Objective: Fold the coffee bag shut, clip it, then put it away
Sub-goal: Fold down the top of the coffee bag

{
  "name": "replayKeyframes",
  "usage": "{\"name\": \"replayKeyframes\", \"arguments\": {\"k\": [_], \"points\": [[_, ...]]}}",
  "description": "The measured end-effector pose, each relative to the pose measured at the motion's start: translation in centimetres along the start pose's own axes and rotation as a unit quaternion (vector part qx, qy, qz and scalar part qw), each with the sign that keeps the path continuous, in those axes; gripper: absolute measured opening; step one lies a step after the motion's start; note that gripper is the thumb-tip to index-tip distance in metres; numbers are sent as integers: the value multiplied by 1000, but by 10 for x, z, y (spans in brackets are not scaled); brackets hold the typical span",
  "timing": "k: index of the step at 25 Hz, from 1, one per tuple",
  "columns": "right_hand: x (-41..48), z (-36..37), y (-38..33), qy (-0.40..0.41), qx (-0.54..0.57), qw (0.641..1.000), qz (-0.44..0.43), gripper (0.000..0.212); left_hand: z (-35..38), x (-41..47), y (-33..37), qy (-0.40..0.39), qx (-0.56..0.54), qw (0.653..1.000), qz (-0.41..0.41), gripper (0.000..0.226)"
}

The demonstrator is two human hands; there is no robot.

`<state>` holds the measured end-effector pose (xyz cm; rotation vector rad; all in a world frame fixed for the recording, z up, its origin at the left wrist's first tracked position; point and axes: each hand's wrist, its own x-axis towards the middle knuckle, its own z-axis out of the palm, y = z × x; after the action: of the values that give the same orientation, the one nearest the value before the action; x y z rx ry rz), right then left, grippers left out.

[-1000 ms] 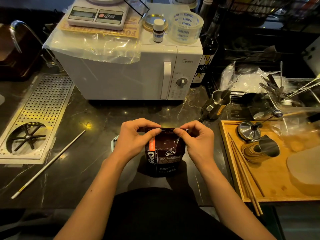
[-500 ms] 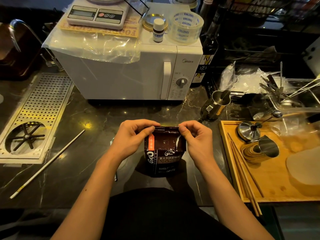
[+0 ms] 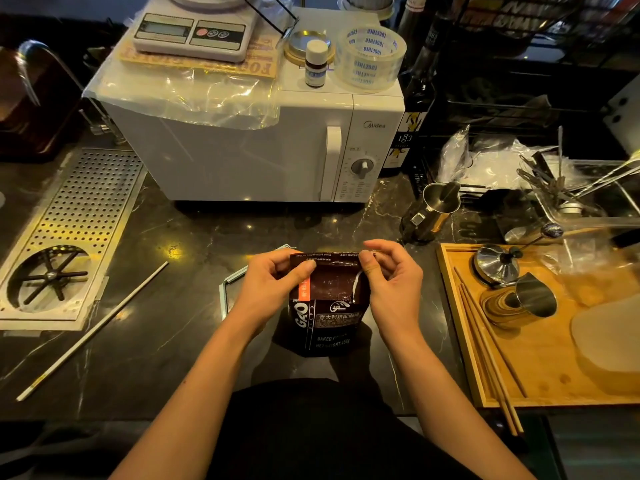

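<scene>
At the near middle of the dark desk point(image 3: 166, 341) stands the coffee bag point(image 3: 329, 317), upright, with its printed face toward the person. The left hand point(image 3: 268, 294) pinches the top left corner of the bag, thumb in front. The right hand point(image 3: 393, 289) pinches the top right corner in the same way, and its other fingers are curled loosely behind. The top edge of the bag is stretched flat between the two hands. Just behind the left hand, at about 10 o'clock from the bag, a pale blue frame-like object point(image 3: 230, 285) lies on the desk, partly hidden. At 9 o'clock, a long white stick point(image 3: 93, 329) lies slanted. At 3 o'clock there is a wooden tray point(image 3: 540, 379) with chopsticks point(image 3: 488, 348) and metal cups. Farther, at 12 o'clock, a white microwave point(image 3: 249, 150) stands with a kitchen scale point(image 3: 194, 32) and a roll of tape point(image 3: 372, 58) on top.
</scene>
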<state>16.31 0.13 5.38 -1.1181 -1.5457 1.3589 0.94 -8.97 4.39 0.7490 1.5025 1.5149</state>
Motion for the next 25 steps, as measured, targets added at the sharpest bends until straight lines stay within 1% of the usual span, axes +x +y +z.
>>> {"name": "replayKeyframes", "arguments": {"k": [2,4,6,8,11,14,17,20,23,25], "points": [[0,-3,3,-28,12,999,12,18,-1,3,-1,10,14,1000,14,13],[-1,-7,6,-73,15,997,31,22,-2,4,-2,14,32,999,23,12],[-4,-9,10,-101,3,994,38,14,-3,5,-4,13,40,999,27,11],[-4,-7,13,-88,-4,995,46,7,-2,5,-4,16,33,999,25,11],[-2,-1,14,-56,5,997,58,10,-1,2,-7,16,16,1000,16,15],[-1,0,15,-54,5,997,57,12,1,-1,-12,15,-10,1000,6,20],[-4,-1,13,-59,-2,997,51,11,0,-1,-12,31,-7,999,15,20],[-5,4,4,-89,-3,995,38,13,0,-7,-8,53,-34,998,16,22],[-7,13,-10,-133,8,991,16,9,-11,-12,2,80,-41,995,36,19],[-9,22,-24,-188,25,982,-4,23,-27,-16,12,104,-44,992,64,16]]}}
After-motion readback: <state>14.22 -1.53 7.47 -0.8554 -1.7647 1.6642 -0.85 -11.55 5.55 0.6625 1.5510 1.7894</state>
